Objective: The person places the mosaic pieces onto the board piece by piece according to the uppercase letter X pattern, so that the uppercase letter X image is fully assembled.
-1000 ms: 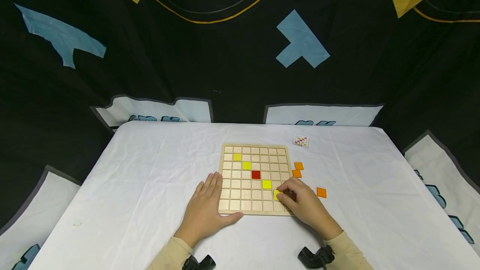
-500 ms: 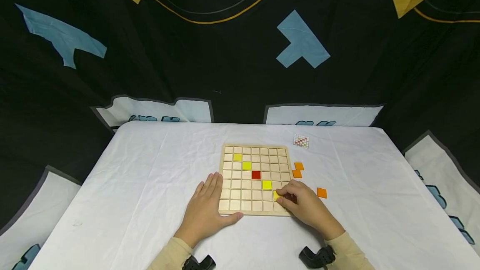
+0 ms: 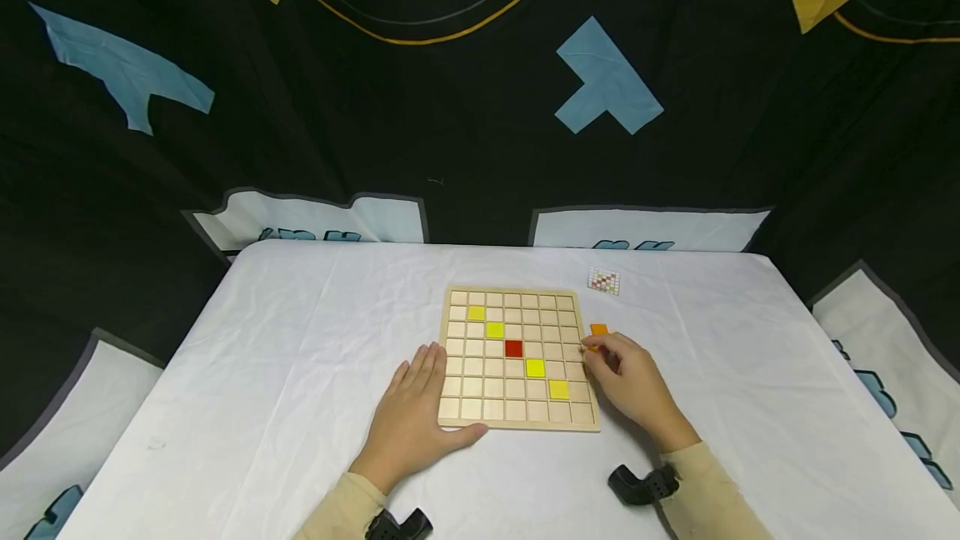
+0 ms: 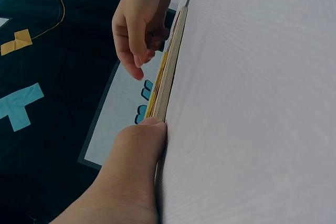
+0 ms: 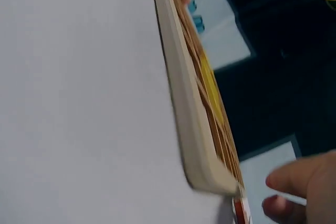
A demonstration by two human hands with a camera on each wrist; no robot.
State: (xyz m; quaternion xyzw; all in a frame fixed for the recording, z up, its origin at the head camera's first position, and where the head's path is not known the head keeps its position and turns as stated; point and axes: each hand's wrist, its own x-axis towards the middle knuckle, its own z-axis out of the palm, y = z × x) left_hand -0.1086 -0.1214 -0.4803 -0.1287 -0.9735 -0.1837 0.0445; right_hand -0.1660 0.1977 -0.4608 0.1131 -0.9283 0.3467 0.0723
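Wooden grid board (image 3: 493, 367): lies flat on white cloth (image 3: 247, 390), in the lower middle of the frame. Carries two yellow tiles (image 3: 495, 330), a red tile (image 3: 513, 348) and two more yellow tiles, seated along a slant from upper left to lower right. Along its left edge, left hand (image 3: 416, 419): fingers straight and together, thumb spread to the near-left corner and touching the rim, nothing grasped. Just past the right edge, right hand (image 3: 633, 382): fingers loosely bent over an orange tile (image 3: 598, 329), with a gap between thumb and fingertip in the right wrist view, nothing gripped. Near the board's upper-right corner but apart from it, patterned card (image 3: 603, 281). Broad stretches of cloth to left and right, a shallower one up to the far edge, with black curtain (image 3: 480, 132) behind.

Compared with half a second ago: right hand shifted up and rightward, away from the lower-right yellow tile, leaving it in full view. Rightmost orange tile hidden now. Left hand unmoved on its edge.
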